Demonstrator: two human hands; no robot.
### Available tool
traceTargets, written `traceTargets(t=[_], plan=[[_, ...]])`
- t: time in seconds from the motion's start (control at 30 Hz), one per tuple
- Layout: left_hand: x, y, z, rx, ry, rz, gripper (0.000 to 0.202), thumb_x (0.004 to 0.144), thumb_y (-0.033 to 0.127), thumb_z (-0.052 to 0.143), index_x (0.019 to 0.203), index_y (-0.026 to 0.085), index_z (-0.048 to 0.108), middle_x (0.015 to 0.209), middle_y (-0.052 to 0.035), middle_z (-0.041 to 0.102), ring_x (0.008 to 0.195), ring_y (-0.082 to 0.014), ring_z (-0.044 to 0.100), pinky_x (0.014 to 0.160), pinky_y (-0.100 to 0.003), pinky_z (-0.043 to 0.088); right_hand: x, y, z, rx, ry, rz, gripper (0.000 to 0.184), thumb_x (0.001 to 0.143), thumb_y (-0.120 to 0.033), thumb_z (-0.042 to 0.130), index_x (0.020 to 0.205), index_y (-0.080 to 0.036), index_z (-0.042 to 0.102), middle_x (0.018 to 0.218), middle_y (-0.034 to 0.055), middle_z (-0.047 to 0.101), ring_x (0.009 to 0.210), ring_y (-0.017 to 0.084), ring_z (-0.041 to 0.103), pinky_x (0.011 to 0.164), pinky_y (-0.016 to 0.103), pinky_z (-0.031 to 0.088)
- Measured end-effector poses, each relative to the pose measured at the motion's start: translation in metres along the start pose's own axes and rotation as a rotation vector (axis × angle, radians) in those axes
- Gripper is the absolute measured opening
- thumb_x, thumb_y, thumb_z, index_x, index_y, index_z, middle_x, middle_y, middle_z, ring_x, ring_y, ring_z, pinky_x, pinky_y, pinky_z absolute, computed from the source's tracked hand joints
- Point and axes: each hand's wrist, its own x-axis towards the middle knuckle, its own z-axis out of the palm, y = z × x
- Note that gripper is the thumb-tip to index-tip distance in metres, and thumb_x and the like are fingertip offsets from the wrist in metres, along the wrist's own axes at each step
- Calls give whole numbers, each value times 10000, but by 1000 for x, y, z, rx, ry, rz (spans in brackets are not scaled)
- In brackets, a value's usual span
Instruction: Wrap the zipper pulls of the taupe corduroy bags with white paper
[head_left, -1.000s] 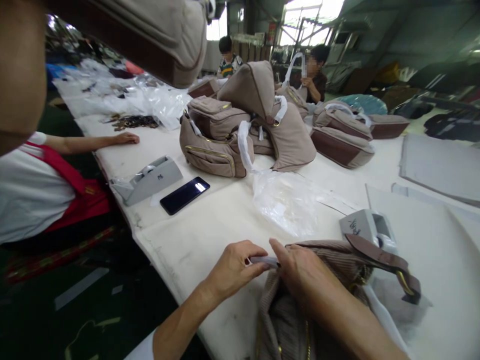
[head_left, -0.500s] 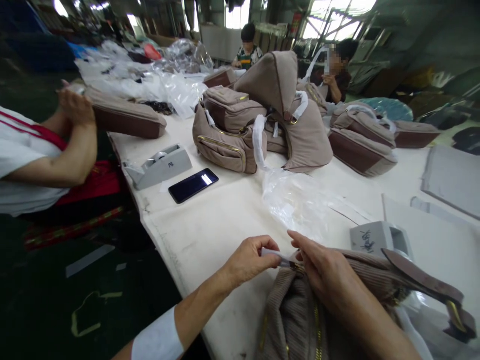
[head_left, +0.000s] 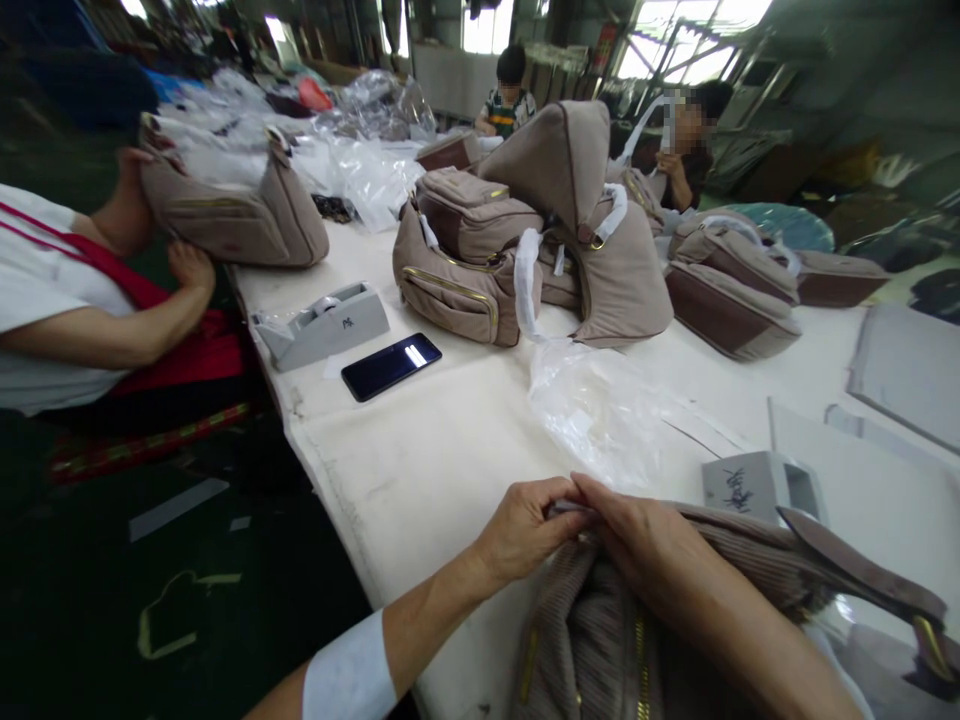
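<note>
A taupe corduroy handbag [head_left: 592, 620] with gold zips lies at the table's near edge, partly under my right arm. At its top end, my left hand [head_left: 529, 525] pinches a white wrapping strip, of which only a sliver shows now. My right hand [head_left: 630, 525] meets it there, fingertips closed against the left fingers over the strap end; what they grip is hidden. The bag's brown leather strap [head_left: 862, 565] with a gold fitting stretches off to the right. Just beyond my hands lies a crumpled clear plastic bag [head_left: 592, 405].
Grey tape dispensers stand at left [head_left: 330, 325] and right [head_left: 750, 485]. A phone [head_left: 391, 367] lies near the left one. Several taupe handbags [head_left: 457, 290] are piled mid-table. At left a co-worker's hands hold another handbag [head_left: 240, 215]; two more people sit across the table.
My left hand has moved right to meet my right hand, covering most of the white strip. The co-worker at left has turned their handbag upright, its front facing me.
</note>
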Motion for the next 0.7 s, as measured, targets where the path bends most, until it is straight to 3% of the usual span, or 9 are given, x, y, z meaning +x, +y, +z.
traceTargets(t=[0.07,0.13,0.27,0.37,0.43,0.53,0.7], plan=[[1,-4,-2,-166,19,-103,333,745,340,671,998,148,571,789,-29,644,664,-151,619,623,-253,480,6,-7,-6,4,-129,118,371,783,-95,430,1132,-108,558,873,123,691,759,239,667,635,317,508],[3,-6,-4,-235,20,-224,391,697,348,697,990,133,551,729,-25,638,573,-134,607,523,-214,449,11,-13,-10,10,-166,175,285,797,-89,430,1020,-142,599,856,99,680,769,216,657,643,285,476],[8,-6,-8,-292,34,-369,238,628,283,673,773,119,580,624,-18,625,508,-119,586,494,-199,442,12,-17,-9,-19,-124,186,310,811,-53,362,952,-157,618,899,94,647,794,198,633,686,286,457],[9,-6,-5,-309,69,-328,163,588,211,621,721,132,569,562,12,594,423,-89,521,433,-180,402,10,-13,-6,2,-29,144,417,756,-50,418,1152,-106,538,1098,147,606,941,215,612,788,302,456],[10,-6,-2,-286,88,-291,129,582,192,578,698,136,570,544,25,569,396,-73,471,389,-168,366,10,-11,-6,17,-63,146,362,774,-91,439,1120,-93,545,1009,139,644,903,220,623,759,302,453],[11,-7,2,-268,124,-267,114,596,195,552,692,139,576,539,32,547,415,-72,459,387,-164,371,11,-8,-6,4,-174,188,207,840,-151,402,882,-134,605,763,80,658,720,208,624,642,295,418],[10,-13,3,-245,165,-210,107,629,184,574,721,130,583,630,1,596,555,-108,568,533,-210,467,12,1,-5,91,-143,165,293,800,-139,459,1066,-135,581,842,78,668,779,193,620,664,266,388]])
